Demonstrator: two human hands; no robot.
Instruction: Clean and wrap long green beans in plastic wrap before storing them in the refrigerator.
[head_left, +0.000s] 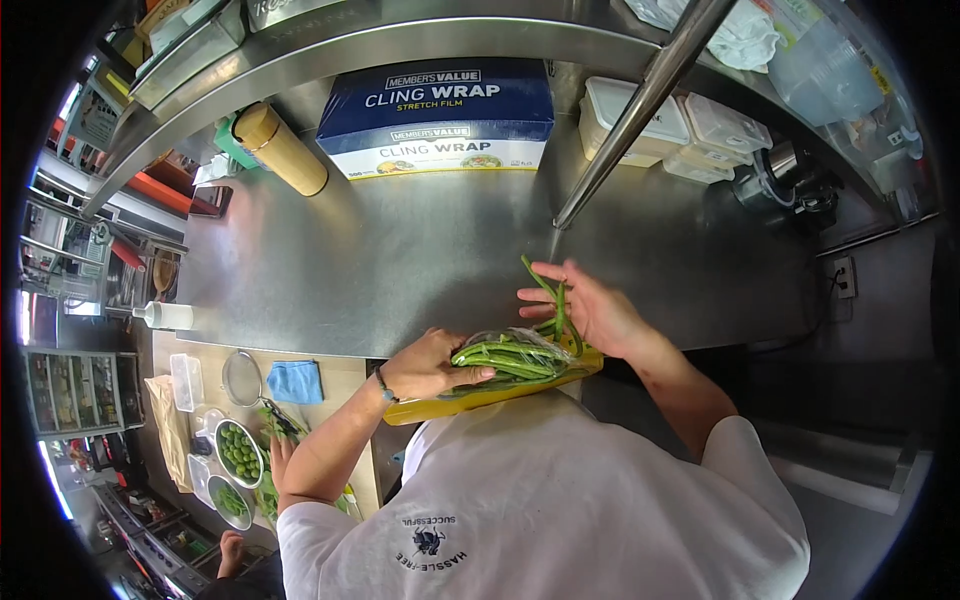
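Note:
A clear plastic bag of green beans lies against my torso at the near edge of the steel table, over a yellow board or tray. My left hand grips the bag from its left side, thumb across the front. Above the bag's right end, my right hand has its fingers spread. A few loose green beans stand up beside its palm and fingers; whether the hand grips them is unclear.
A cling wrap box, a bamboo-look flask and lidded containers stand at the back. A metal post rises from the table. At left, a co-worker's hand is near bowls of green vegetables.

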